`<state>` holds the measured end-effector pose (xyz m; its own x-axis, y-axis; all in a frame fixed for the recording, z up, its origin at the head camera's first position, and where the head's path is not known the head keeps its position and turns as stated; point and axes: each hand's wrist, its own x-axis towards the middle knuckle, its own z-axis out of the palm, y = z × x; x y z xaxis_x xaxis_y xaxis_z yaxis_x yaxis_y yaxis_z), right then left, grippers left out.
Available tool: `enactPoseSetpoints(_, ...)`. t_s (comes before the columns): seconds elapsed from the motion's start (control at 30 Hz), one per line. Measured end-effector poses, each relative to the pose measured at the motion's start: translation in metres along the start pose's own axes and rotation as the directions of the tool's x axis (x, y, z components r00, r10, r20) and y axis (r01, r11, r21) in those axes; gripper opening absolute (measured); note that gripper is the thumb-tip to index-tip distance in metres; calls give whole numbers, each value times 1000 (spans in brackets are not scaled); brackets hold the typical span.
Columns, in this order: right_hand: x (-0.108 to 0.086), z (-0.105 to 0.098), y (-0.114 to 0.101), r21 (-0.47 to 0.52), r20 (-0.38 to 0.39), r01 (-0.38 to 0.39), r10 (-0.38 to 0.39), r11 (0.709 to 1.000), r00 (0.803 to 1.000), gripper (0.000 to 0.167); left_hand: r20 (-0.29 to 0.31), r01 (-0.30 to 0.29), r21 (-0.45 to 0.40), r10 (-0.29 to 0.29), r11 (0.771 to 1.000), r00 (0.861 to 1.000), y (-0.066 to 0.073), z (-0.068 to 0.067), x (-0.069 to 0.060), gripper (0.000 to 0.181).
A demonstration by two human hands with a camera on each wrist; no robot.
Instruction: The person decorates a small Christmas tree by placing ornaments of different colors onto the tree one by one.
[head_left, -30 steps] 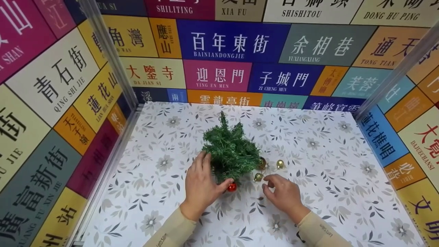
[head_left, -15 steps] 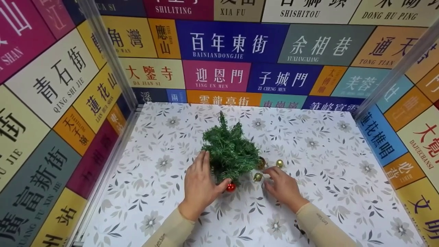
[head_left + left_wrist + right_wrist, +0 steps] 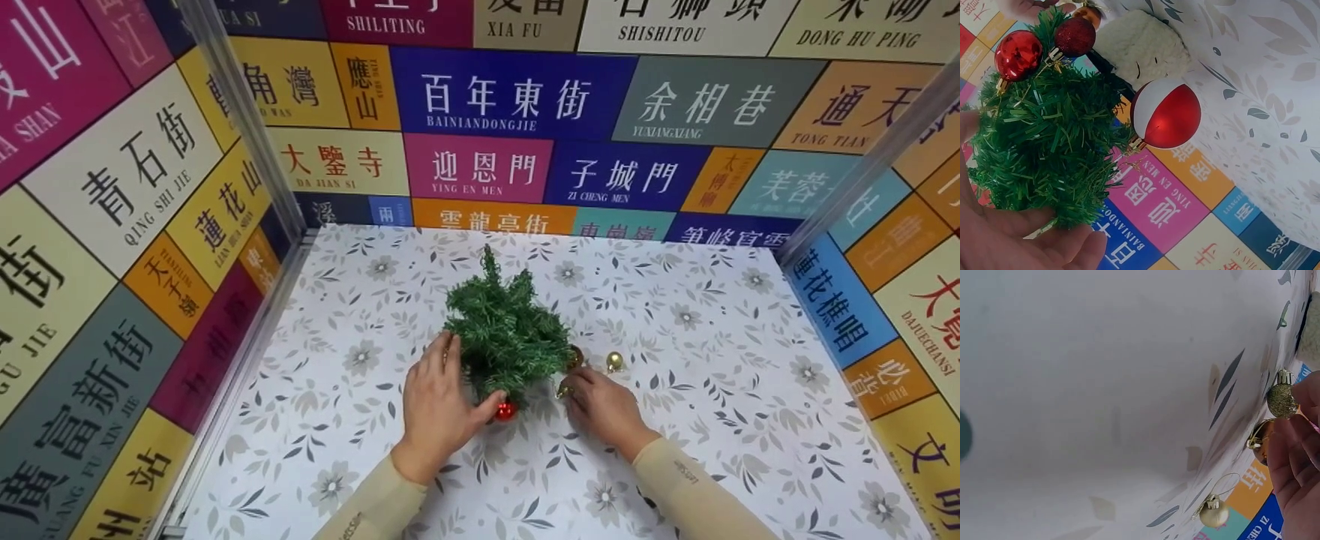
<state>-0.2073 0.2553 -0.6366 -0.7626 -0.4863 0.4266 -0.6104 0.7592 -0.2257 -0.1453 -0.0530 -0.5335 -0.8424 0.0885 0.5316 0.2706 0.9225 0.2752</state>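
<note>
A small green Christmas tree [image 3: 510, 322] stands mid-table, and my left hand [image 3: 439, 397] holds its left side with the thumb beside a red bauble [image 3: 505, 409]. The left wrist view shows a shiny red bauble [image 3: 1018, 56], a dark red glitter bauble [image 3: 1075, 37] and a red-and-white bauble [image 3: 1182, 121] on the branches, above a cream base [image 3: 1145, 48]. To the right of the tree, my right hand [image 3: 609, 409] pinches a gold glitter bauble [image 3: 1282, 400] between thumb and fingertips. Its fingers partly cover it in the head view.
A copper bauble [image 3: 575, 358] lies against the tree's right side. Farther right is a plain gold bauble [image 3: 615, 361] with a thread loop. The table [image 3: 360, 442] has a floral cover, and walls of coloured signs [image 3: 510, 90] enclose its back and sides.
My right hand has moved left and forward to the gold glitter bauble and now pinches it. The left hand and the tree stay in place.
</note>
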Motion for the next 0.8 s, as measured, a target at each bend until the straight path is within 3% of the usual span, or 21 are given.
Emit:
enactPoseSetpoints(0.47, 2, 4, 3, 54, 15, -36, 35, 998, 999, 23, 19, 13, 28, -13, 1000, 1000, 2, 3, -1, 108)
enactPoseSetpoints(0.6, 2, 3, 3, 54, 29, -48, 47, 997, 998, 29, 2, 21, 40, -21, 999, 1000, 3, 3, -1, 113)
enactPoseSetpoints(0.8, 2, 1, 2, 51, 11, -36, 35, 998, 999, 23, -41, 37, 68, -35, 997, 999, 5, 7, -1, 117)
